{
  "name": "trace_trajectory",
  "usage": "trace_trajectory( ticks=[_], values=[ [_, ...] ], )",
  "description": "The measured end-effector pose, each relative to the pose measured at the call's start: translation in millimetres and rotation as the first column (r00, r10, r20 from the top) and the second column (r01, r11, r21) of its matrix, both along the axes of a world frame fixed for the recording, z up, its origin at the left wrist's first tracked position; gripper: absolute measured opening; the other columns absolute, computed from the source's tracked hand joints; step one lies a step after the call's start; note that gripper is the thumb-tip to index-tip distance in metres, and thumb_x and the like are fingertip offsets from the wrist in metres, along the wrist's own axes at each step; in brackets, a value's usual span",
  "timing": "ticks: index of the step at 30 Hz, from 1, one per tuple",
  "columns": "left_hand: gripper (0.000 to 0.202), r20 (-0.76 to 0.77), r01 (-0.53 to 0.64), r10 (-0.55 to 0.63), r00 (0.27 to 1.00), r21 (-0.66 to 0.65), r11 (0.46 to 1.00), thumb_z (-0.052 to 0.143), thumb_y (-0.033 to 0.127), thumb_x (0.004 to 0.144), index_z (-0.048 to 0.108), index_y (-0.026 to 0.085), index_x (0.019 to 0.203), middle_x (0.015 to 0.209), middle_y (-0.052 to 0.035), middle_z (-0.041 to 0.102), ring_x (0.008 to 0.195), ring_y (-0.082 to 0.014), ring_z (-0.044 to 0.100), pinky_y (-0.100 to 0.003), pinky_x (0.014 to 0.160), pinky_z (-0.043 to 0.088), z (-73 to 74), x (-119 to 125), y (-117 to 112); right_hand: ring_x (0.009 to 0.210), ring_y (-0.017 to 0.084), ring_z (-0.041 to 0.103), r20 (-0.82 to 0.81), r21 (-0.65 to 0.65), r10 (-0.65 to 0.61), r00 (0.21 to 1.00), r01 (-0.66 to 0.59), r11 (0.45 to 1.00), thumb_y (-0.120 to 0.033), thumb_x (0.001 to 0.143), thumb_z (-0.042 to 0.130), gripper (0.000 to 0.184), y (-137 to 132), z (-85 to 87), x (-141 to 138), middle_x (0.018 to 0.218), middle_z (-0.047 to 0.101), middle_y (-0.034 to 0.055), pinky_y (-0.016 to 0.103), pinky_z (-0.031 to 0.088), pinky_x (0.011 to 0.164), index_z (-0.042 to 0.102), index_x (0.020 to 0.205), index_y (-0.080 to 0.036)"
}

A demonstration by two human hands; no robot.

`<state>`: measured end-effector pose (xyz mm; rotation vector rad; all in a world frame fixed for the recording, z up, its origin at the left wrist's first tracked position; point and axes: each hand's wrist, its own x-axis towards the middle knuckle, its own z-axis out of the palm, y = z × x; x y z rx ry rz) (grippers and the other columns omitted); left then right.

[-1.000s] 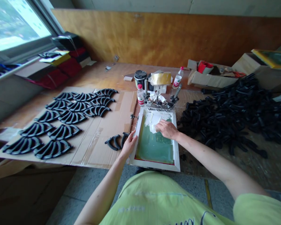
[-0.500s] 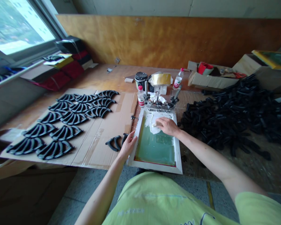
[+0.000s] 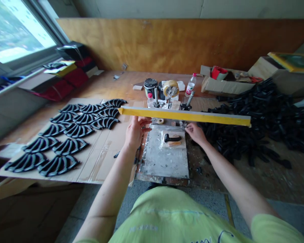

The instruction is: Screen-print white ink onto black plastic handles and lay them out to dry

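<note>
Yellow-edged frame (image 3: 184, 116), edge-on | black part (image 3: 172, 138), bent | left hand (image 3: 133, 132), right hand (image 3: 196, 133): grip can't be told

A worn brown wooden tabletop (image 3: 126, 84) spreads beyond and to both sides of the left hand (image 3: 133, 135) and right hand (image 3: 196, 133). Left of the left hand lies a flat cardboard sheet (image 3: 108, 155), its near edge reaching the tabletop's edge. A grey plate (image 3: 164, 162) sits between the hands, on the wearer's side. Past them stand a dark tub (image 3: 150, 89) and a red-capped bottle (image 3: 191, 87). Right of the right hand sprawls a black heap (image 3: 258, 125) (what lies directly beneath is mostly hidden), with an open carton (image 3: 225, 86) farther off.
</note>
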<state>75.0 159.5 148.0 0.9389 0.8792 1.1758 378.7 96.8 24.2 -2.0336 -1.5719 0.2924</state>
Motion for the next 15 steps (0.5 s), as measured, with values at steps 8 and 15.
trace_trajectory(
  ticks=[8,15],
  values=[
    [0.057,-0.045,0.332,-0.415,0.909,-0.527,0.782,0.060,0.058,0.081,0.056,0.016,0.119,0.107,-0.0140,0.070,0.082,-0.0205,0.069,-0.027,0.055,0.055,-97.3,14.2,-83.3,0.097,0.023,0.052,0.217,0.020,0.212,0.953,-0.221,0.975,-0.029,0.089,0.059,0.012,-42.1,-7.6,-116.9,0.092,0.060,0.0075,0.035,0.041,0.086,0.068,0.093,-0.022],
    [0.035,-0.227,0.009,-0.180,0.957,-0.600,0.800,0.052,0.045,0.087,0.063,0.012,0.080,0.077,-0.0090,0.070,0.061,-0.0137,0.065,-0.022,0.050,0.050,-152.4,-60.5,-93.2,0.092,0.018,0.056,0.108,0.127,0.421,0.900,-0.433,0.892,-0.023,0.093,0.053,0.016,-84.4,-18.5,-117.7,0.094,0.065,0.0040,0.030,0.043,0.085,0.067,0.101,-0.021]
  ],
)
